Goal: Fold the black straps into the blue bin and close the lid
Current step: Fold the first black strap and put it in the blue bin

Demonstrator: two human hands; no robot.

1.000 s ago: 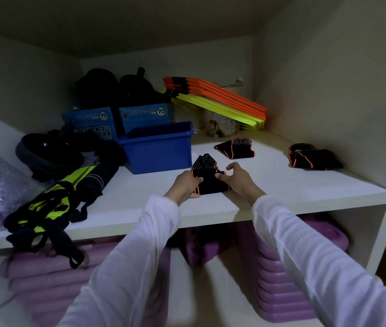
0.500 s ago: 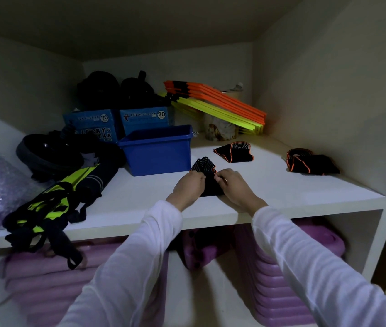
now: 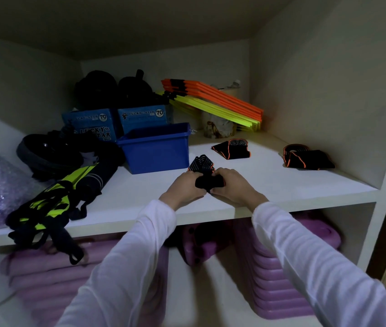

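Note:
A black strap with orange edging (image 3: 205, 172) lies bunched on the white shelf (image 3: 281, 185), just right of the open blue bin (image 3: 156, 152). My left hand (image 3: 183, 186) and my right hand (image 3: 231, 185) both grip it, pressing its near end together. Two more black straps with orange trim rest farther right: one (image 3: 232, 148) behind my hands, another (image 3: 307, 158) near the right wall. No lid is visible on the bin.
Blue boxes (image 3: 116, 120) and dark round items stand behind the bin. Orange and yellow flat boards (image 3: 218, 102) lean at the back. A black and neon-yellow harness (image 3: 53, 204) hangs over the shelf's left front edge. Purple stacked pieces (image 3: 281, 279) fill the lower shelf.
My hands have moved closer together on the strap, folding its near end up into a tighter bundle. The strap lay flatter before.

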